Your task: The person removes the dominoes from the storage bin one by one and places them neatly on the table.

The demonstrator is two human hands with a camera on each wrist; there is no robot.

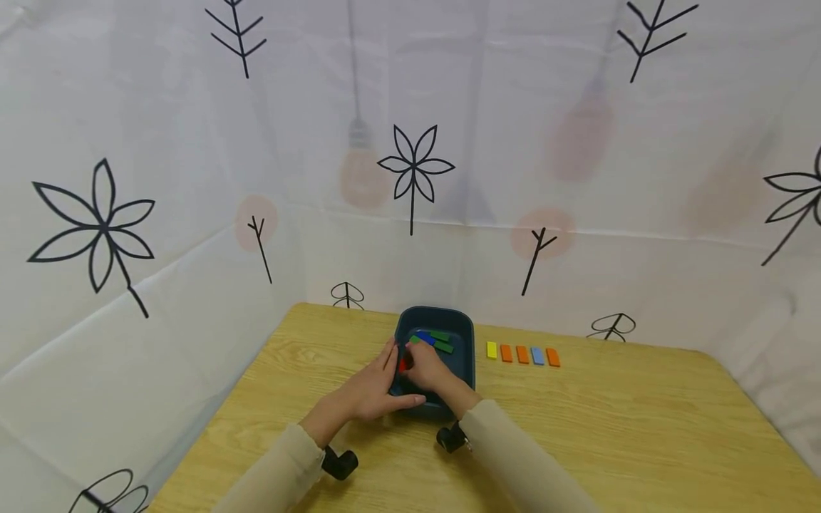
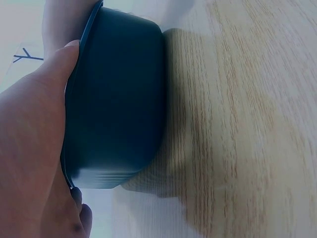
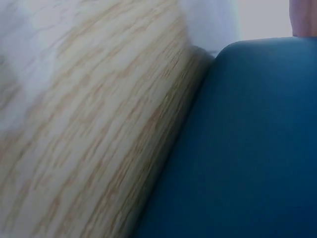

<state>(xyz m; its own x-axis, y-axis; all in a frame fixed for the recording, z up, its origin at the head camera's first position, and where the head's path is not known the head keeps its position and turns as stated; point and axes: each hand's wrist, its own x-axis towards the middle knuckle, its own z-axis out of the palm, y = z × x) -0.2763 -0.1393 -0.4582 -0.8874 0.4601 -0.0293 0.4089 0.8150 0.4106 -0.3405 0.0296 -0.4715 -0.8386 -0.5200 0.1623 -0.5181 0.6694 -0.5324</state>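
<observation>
A dark teal plastic bin (image 1: 473, 356) stands on the wooden table with small flat rectangular tiles inside, among them green tiles (image 1: 442, 347), a blue tile (image 1: 425, 338) and a red tile (image 1: 403, 365). My left hand (image 1: 368, 388) lies against the bin's left and near rim, thumb and fingers spread and fairly straight. In the left wrist view that hand (image 2: 32, 116) runs along the rim, outside the bin wall (image 2: 119, 94). My right hand (image 1: 426, 367) reaches down into the bin with bent fingers among the tiles. Its fingertips are partly hidden, so a grip cannot be made out.
To the right of the bin, several small tiles lie in a spaced row: a yellow tile (image 1: 491, 350), orange tiles (image 1: 522, 354) and a light blue tile (image 1: 537, 355). The wooden tabletop (image 1: 616, 427) ends at a white patterned curtain (image 1: 487, 271) behind and at the sides.
</observation>
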